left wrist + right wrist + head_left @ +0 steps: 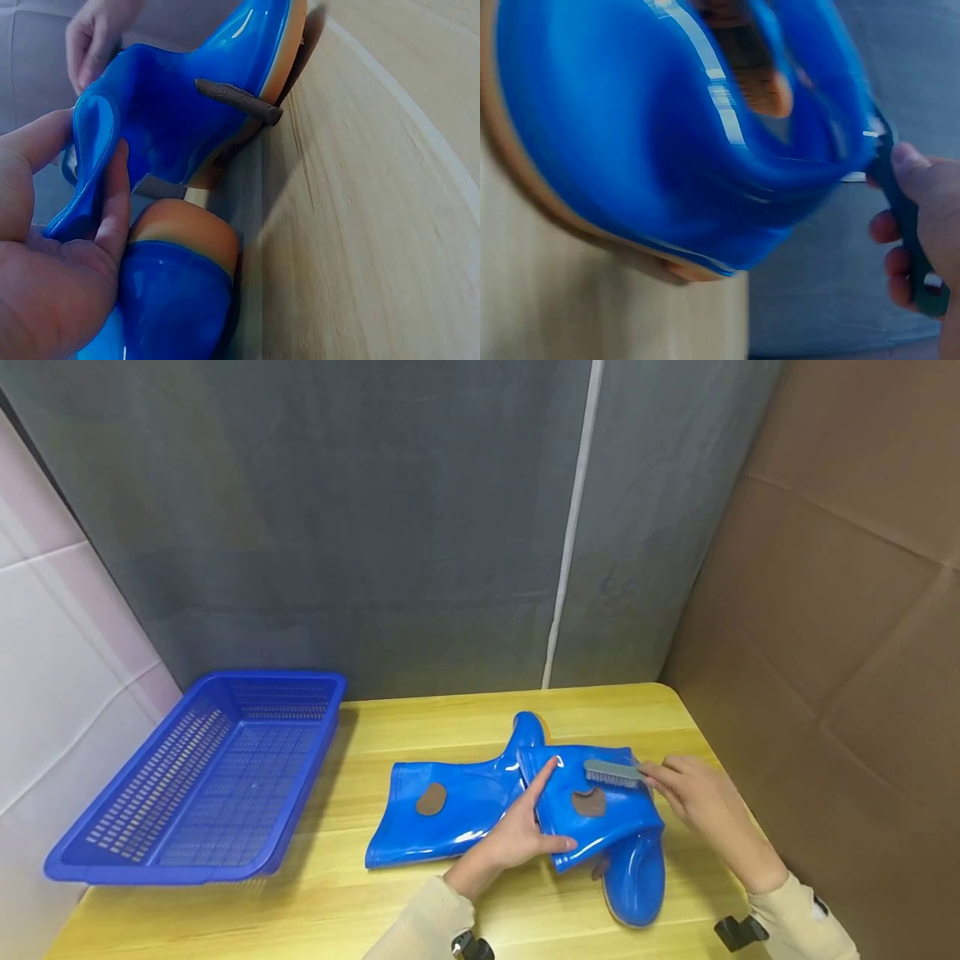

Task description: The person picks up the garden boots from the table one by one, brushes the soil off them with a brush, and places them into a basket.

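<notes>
A shiny blue rain boot [558, 818] lies on the table, its shaft bearing a brown patch [588, 802] with a notched upper edge. My left hand [517, 837] grips the rim of this shaft; the left wrist view shows the rim between thumb and fingers. By its handle, my right hand [699, 795] holds a grey scrub brush [613, 773], whose bristles are at the shaft just above the patch. To the left lies a second blue boot [480, 802] with a rounded brown patch [431, 799]. Another brown strip [238, 100] clings near the first boot's sole.
A blue plastic basket [300, 810] with perforated sides stands at the left of the yellow wooden table [420, 731]. A grey wall panel [375, 527] rises behind the table, and a brown one [847, 610] bounds the right side.
</notes>
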A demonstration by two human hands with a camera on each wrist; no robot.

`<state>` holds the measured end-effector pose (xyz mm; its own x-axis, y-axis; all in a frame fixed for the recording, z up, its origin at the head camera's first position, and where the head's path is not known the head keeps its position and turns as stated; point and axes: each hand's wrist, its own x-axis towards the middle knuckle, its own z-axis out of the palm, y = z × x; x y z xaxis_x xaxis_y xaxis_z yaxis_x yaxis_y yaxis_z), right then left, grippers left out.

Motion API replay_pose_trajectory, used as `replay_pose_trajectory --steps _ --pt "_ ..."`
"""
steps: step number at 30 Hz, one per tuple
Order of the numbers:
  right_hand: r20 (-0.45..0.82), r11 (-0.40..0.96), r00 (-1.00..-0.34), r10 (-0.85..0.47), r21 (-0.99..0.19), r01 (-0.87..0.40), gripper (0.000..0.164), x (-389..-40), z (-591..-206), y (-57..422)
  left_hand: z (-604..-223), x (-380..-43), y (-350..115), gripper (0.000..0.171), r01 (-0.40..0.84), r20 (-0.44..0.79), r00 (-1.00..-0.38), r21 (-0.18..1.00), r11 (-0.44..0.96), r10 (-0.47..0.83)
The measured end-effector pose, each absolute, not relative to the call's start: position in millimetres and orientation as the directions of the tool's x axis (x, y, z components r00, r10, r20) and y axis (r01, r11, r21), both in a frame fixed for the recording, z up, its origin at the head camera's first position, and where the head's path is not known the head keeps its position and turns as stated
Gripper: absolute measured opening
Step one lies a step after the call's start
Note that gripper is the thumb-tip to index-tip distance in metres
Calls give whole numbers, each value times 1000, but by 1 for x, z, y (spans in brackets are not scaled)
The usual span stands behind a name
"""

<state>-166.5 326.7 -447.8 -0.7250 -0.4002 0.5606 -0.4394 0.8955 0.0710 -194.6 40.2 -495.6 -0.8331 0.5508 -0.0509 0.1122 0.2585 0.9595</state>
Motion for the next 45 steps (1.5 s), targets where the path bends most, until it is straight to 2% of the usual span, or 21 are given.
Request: replay_pose_trajectory --steps 8,14,16,20,23,26,31,37,45 --pt "502 823 -708 -496 11 -568 25 -152 -460 319 -494 -192 44 110 99 -59 -833 962 254 550" --pt "495 775 -658 -567 52 -629 17 -141 -455 314 -491 -195 43 110 110 -20 -814 976 187 581" --pt "504 778 -656 -562 52 -626 19 -138 -454 313 -491 -195 42 109 115 -12 -805 977 177 593" --pt "579 798 -663 -474 -35 -602 23 -137 -447 314 -491 -196 42 110 111 -34 -810 972 210 586" --pt "636 822 -665 -392 -83 -563 28 -144 -439 317 -492 -196 42 110 110 -46 -819 966 235 572" --pt "635 863 -692 -345 -77 -500 35 -156 -436 322 -492 -197 42 109 108 -44 -822 967 232 568" --pt "542 868 -741 -396 -43 -495 38 -167 -450 326 -490 -195 43 108 111 -23 -803 976 187 595" --pt "453 839 -773 -445 -90 -536 33 -156 -458 322 -486 -195 42 110 149 -6 -812 965 217 584" --pt "471 786 -707 -528 -45 -616 31 -140 -451 316 -486 -202 35 114 133 -15 -766 974 181 643"
